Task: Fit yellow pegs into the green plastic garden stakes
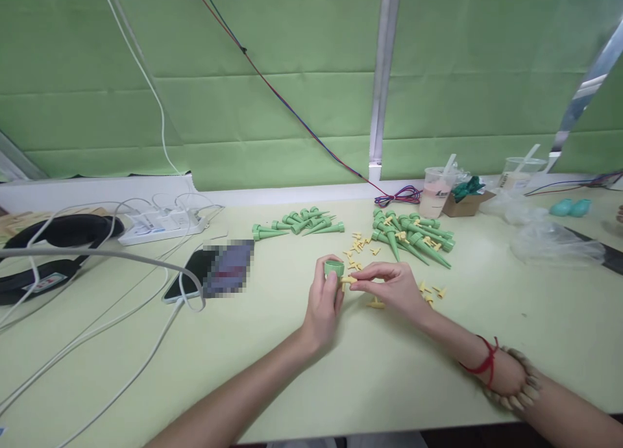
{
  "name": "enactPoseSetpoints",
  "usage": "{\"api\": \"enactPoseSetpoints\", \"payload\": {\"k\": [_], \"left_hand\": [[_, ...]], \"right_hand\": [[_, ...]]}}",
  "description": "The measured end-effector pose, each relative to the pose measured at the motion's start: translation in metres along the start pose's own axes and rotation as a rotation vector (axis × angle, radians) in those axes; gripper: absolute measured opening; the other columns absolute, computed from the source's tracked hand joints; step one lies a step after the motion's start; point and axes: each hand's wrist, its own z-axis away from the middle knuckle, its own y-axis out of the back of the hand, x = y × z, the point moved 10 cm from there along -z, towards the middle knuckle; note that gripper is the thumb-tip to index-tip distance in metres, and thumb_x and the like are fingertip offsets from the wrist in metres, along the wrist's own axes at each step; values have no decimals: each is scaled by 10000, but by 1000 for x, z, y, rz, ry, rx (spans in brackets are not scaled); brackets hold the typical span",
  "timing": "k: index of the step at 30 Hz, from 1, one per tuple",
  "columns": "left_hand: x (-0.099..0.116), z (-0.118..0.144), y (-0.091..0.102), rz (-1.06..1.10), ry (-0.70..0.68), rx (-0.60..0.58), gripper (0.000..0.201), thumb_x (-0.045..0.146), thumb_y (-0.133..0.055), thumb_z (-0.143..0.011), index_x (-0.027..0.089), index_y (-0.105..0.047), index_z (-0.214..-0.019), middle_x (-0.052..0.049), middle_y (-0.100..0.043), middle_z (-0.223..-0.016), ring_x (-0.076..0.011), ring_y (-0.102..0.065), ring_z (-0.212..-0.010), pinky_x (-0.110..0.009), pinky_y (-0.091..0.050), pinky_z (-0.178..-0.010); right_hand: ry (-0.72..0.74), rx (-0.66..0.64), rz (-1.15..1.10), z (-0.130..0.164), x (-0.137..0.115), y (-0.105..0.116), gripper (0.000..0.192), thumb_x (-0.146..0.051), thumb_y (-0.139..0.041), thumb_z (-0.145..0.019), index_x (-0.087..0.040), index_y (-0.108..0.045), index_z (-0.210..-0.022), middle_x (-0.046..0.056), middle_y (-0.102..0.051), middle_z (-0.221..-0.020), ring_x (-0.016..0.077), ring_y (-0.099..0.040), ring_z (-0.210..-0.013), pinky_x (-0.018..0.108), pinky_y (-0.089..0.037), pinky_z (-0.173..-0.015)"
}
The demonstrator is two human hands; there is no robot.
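Note:
My left hand (322, 305) is closed around a green plastic spike (334, 267), its wide cup-like end facing up and the rest hidden by the fingers. Pinched in my right hand (392, 289) is a small yellow plastic valve (348, 280), its tip against or very close to the side of the green spike. Loose yellow valves (359, 243) lie scattered just beyond the hands, and one yellow valve (375, 303) rests below my right fingers. To the right, a pile of green spikes (413, 234) has yellow pieces among it. Another group of green spikes (299, 222) lies farther left.
A phone (192, 273) with a cable lies at the left, near a white power strip (165, 227) and black headphones (58, 230). Plastic drink cups (435, 193), a small cardboard box (462, 205) and clear plastic bags (549, 243) stand at the back right.

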Motion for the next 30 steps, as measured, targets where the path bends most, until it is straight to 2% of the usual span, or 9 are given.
{"api": "enactPoseSetpoints", "payload": {"k": [5, 8, 12, 17, 22, 26, 30], "left_hand": [[4, 2, 1, -100, -41, -19, 224, 432, -378, -860, 256, -420, -993, 90, -240, -465, -76, -222, -393, -195, -176, -413], [5, 0, 5, -135, -78, -10, 228, 422, -398, -852, 250, -439, -996, 91, -249, -454, -80, -232, -385, -200, -190, -417], [5, -3, 6, -157, -102, -45, 238, 405, -457, -825, 239, -465, -996, 87, -287, -473, -80, -278, -394, -198, -251, -435], [6, -5, 2, -207, -90, -84, 208, 377, -450, -830, 241, -474, -986, 81, -324, -485, -88, -331, -414, -196, -292, -463], [5, -5, 5, -211, -67, -55, 223, 375, -487, -800, 224, -496, -965, 70, -379, -476, -95, -327, -415, -201, -276, -453], [4, -3, -1, -273, -83, -114, 240, 396, -440, -832, 228, -477, -999, 81, -332, -462, -94, -269, -403, -207, -253, -451], [5, -3, -5, -268, -68, -125, 253, 431, -410, -846, 234, -471, -993, 88, -260, -461, -88, -217, -395, -204, -219, -428]], "right_hand": [[-69, 5, -37, 1, 6, -4, 149, -276, -770, -549, -193, -727, -666, 45, -705, -702, 186, -650, -693, 293, -535, -644], [-123, -13, -69, 0, 12, -7, 233, -328, -763, -556, -167, -728, -721, 60, -701, -704, 184, -646, -662, 289, -531, -587], [-216, -138, -136, 1, 21, -19, 319, -405, -719, -616, -143, -713, -796, 58, -687, -677, 165, -642, -645, 255, -507, -554], [-304, -254, -227, 3, 25, -29, 326, -453, -696, -631, -136, -673, -703, 11, -640, -603, 100, -590, -557, 229, -487, -601], [-273, -320, -166, 5, 22, -32, 390, -528, -637, -670, -144, -600, -609, -13, -562, -546, 91, -546, -518, 212, -455, -544], [-265, -386, -92, 6, 26, -35, 461, -581, -551, -727, -148, -535, -569, -8, -542, -533, 84, -517, -497, 202, -415, -511], [-242, -401, -34, 6, 27, -37, 480, -585, -483, -777, -164, -455, -548, -41, -461, -485, 60, -422, -436, 192, -342, -453]]}}
